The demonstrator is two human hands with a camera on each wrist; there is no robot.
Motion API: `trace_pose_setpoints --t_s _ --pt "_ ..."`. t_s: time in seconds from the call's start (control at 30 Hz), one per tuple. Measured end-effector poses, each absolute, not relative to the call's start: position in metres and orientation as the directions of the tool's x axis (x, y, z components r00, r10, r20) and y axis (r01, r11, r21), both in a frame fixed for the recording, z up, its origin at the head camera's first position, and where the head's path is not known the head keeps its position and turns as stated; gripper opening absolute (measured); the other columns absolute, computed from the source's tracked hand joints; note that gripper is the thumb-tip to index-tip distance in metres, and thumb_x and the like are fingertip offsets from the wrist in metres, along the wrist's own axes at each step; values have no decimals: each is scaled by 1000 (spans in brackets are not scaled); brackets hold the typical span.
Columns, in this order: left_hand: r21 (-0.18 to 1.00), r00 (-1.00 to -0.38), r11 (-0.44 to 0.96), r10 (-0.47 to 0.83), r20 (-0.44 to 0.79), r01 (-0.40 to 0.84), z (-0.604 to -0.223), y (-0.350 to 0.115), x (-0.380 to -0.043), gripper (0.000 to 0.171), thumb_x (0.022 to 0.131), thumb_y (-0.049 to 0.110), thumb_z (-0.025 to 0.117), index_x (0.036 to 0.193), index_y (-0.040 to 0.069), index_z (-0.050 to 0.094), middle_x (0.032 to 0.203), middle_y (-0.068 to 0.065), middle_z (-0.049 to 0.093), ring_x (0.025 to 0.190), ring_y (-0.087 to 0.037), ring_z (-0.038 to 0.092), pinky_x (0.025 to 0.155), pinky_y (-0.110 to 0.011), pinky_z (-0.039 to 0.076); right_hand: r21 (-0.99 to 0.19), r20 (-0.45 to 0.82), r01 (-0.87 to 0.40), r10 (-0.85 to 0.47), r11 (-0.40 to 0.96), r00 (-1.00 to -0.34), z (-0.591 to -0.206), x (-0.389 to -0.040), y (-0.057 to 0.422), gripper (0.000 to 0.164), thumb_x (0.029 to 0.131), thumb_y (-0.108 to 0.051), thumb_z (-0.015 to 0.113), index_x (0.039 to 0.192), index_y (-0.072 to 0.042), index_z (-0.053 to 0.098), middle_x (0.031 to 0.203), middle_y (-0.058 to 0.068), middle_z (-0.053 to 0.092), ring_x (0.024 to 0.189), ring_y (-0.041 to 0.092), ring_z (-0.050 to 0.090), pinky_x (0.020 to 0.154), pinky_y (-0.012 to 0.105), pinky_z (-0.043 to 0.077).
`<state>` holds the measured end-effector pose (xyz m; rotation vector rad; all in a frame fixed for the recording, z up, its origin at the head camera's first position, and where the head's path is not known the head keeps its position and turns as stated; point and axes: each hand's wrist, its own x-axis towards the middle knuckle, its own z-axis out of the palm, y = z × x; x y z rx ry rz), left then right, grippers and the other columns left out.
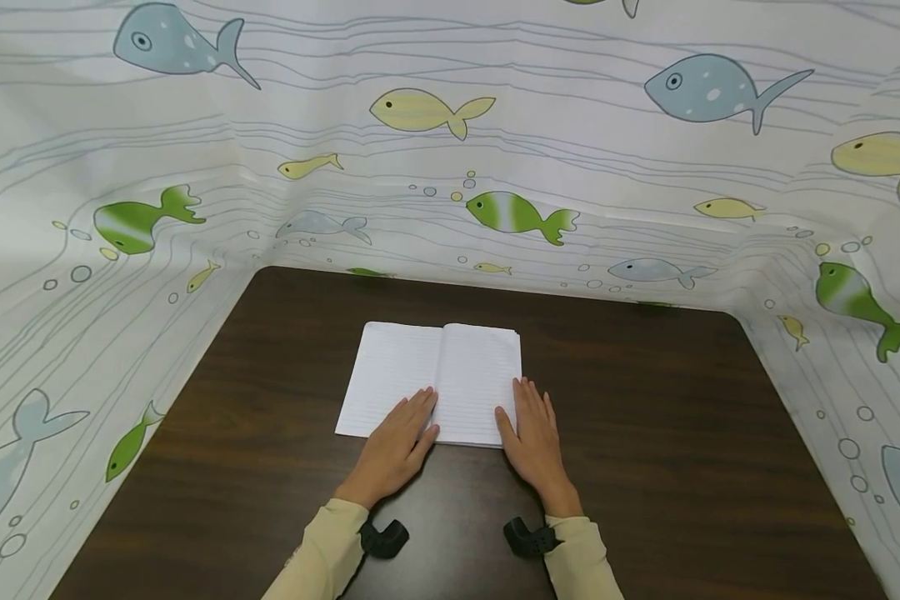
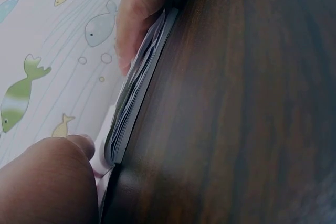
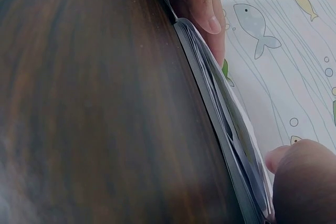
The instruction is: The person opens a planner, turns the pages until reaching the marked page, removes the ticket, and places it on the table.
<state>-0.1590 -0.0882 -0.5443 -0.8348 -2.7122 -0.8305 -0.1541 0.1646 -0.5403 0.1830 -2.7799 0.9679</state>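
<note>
Two bare hand grips, one left-hand grip [image 1: 396,448] and one right-hand grip [image 1: 536,437], are showing, and one open white lined-paper notebook [image 1: 457,375], one dark brown wood-grain worktop [image 1: 667,433], two pale yellow fabric sleeves [image 1: 321,546] and two curved black wrist devices [image 1: 385,541] are appearing.

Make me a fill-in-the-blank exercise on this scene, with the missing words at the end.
1. The notebook on the table is not closed but ____.
2. The table's colour is dark ____.
3. The hand nearer the notebook's fold is the person's ____ one.
4. The fish are printed on a backdrop whose ground colour is ____.

Missing words: open; brown; left; white.
</note>
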Motion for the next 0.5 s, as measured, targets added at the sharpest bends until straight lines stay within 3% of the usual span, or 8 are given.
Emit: trace_pose_setpoints --t_s 0.3,0.5 --pt "471 -824 676 456 337 567 -544 -87 -157 54 106 23 58 152 -3 47 157 -17 47 147 -30 43 122 -46 31 -608 204 -169 -53 776 -977 -540 -153 166 61 107 -32 53 152 8 44 162 28 33 154 40 25 126 57 10" --pt "481 -825 670 445 349 565 -544 -86 -159 53 106 22 58 151 -4 48 156 -19 48 146 -31 44 122 -46 30 -603 201 -166 -53 780 -978 -542 -155 167 65 107 -33 52 155 8 39 163 26 32 154 40 25 126 57 9"
